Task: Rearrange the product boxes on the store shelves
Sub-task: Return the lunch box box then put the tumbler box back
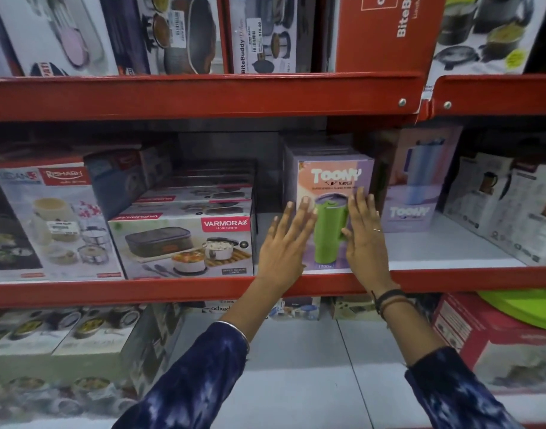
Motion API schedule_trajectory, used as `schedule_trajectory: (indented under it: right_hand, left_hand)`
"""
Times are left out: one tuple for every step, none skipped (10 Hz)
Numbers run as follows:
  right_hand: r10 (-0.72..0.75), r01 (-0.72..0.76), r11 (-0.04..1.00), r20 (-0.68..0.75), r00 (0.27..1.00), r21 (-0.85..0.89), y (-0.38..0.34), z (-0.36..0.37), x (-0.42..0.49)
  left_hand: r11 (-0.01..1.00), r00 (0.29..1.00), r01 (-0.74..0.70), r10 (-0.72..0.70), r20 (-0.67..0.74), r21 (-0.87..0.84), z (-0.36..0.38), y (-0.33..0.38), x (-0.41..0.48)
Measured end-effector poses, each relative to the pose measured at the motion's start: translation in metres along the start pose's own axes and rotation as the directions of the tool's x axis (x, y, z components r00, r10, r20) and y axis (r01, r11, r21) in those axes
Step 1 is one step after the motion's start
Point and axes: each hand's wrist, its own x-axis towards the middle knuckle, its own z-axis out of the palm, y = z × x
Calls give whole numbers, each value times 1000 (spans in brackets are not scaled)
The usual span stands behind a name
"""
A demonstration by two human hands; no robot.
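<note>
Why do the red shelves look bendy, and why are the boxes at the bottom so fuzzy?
Head view: the wide lens bows the red shelf; the bottom-left boxes are blurred near the picture's edge; the Toony box in the middle is sharp enough to read; deep shadow hides the shelf's back.

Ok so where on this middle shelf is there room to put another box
Two bare patches: the gap between the Varmora box and the Toony box, and the white shelf right of it, before the second Toony box. The left end is crowded.
</note>
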Motion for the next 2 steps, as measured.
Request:
schedule_trajectory:
  right_hand:
    - [14, -13, 999, 23, 1000, -30, -6, -9, -2]
    - [-2, 4, 999, -52, 999, 35, -29, -25, 4]
  left_hand:
    - [1000, 1000, 6, -6, -9, 18, -10, 4, -2]
    - [999, 996, -19, 16, -91, -31, -39, 3, -3]
